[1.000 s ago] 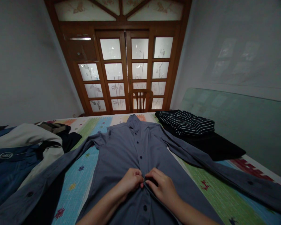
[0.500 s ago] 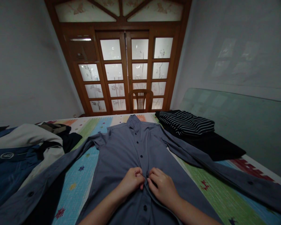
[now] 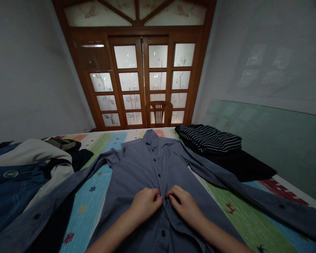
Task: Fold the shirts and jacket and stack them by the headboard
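A grey-blue long-sleeved shirt [image 3: 137,172] lies face up with its collar at the far end and both sleeves spread wide. Dark buttons run down its front placket, fastened above my hands. My left hand [image 3: 147,202] is closed in a pinch at the placket's edge. Facing it, my right hand [image 3: 183,203] pinches the other front edge, fingertips almost meeting the left ones. The button between them is mostly hidden by my fingers. Below, the front edges part, and a dark button [image 3: 163,233] shows on the lower front.
A striped garment [image 3: 210,137] rests on folded black clothing [image 3: 242,165] at the right. Blue and white clothes [image 3: 21,175] are heaped at the left. Under everything is a colourful patterned cloth [image 3: 88,200]. A wooden chair [image 3: 158,105] stands beyond the far edge, before glazed doors.
Both hands stay at the placket with small finger movements. My right fingertips have shifted slightly up, and the loose front edge below bows out more to the right.
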`<action>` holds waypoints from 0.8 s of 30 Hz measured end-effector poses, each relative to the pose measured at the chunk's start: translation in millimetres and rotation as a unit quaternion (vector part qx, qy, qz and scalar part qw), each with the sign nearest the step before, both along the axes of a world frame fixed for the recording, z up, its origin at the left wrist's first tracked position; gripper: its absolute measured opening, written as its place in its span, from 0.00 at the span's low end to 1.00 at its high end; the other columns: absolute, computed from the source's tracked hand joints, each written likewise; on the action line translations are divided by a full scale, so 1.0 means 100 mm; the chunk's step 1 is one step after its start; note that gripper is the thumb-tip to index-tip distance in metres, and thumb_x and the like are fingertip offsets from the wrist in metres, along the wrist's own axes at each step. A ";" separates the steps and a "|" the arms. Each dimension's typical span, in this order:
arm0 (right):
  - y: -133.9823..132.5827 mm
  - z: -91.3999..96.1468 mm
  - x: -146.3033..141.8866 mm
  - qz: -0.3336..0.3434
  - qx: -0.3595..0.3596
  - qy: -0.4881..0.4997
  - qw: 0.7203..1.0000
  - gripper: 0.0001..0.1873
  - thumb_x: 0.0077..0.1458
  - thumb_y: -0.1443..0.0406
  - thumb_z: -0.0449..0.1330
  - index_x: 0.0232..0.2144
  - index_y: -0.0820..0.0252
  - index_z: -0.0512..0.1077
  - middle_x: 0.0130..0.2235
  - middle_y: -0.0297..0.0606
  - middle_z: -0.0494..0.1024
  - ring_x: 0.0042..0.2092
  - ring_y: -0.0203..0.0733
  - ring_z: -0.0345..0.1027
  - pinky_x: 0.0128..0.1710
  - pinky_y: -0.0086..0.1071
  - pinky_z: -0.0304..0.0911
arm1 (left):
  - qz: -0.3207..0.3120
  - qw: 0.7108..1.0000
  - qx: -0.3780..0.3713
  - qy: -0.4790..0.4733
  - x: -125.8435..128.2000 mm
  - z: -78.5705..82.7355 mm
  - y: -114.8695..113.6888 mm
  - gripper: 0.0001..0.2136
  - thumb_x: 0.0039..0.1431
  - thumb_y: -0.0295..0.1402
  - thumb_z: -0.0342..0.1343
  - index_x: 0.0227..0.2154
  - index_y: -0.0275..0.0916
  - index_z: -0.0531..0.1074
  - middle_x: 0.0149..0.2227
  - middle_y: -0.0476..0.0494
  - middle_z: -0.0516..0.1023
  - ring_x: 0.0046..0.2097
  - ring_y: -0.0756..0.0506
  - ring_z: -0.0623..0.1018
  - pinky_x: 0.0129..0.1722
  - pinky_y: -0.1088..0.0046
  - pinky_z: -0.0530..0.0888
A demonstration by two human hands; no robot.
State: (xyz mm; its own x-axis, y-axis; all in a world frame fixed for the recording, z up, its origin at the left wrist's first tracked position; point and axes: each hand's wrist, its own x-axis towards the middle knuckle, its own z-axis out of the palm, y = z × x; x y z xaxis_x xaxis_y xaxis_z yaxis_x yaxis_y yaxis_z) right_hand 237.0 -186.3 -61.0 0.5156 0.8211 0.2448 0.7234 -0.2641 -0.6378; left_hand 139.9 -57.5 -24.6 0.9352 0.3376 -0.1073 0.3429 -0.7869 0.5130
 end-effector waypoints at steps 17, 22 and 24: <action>-0.32 0.42 -0.43 0.037 -0.185 -0.175 0.966 0.11 0.40 0.67 0.59 0.32 0.56 0.67 0.38 0.38 0.71 0.38 0.44 0.65 0.32 0.30 0.58 | -0.122 0.975 0.150 0.110 -0.42 0.21 -0.34 0.10 0.50 0.34 0.48 0.33 0.37 0.71 0.32 0.36 0.76 0.35 0.37 0.75 0.31 0.65 0.68; -0.43 0.30 -0.38 0.034 -0.261 -0.181 0.948 0.12 0.44 0.70 0.56 0.35 0.57 0.67 0.40 0.40 0.72 0.40 0.47 0.66 0.35 0.33 0.60 | -0.108 0.982 0.129 0.083 -0.47 0.11 -0.38 0.09 0.50 0.34 0.47 0.31 0.39 0.70 0.34 0.39 0.76 0.37 0.39 0.75 0.33 0.66 0.69; -0.46 0.31 -0.35 0.041 -0.286 -0.161 0.944 0.08 0.47 0.70 0.53 0.32 0.58 0.69 0.36 0.39 0.73 0.38 0.46 0.67 0.34 0.33 0.60 | -0.102 0.986 0.113 0.073 -0.48 0.04 -0.39 0.09 0.50 0.33 0.47 0.31 0.39 0.70 0.34 0.40 0.76 0.37 0.40 0.75 0.33 0.67 0.69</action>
State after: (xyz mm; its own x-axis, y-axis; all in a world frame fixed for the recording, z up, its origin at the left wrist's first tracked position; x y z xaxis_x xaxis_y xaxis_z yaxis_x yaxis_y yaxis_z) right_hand 202.1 -231.9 -29.8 0.4197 0.9001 -0.1171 0.8880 -0.4339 -0.1525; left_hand 92.3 -96.2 -20.3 0.9663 0.1754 -0.1885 0.2233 -0.9354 0.2744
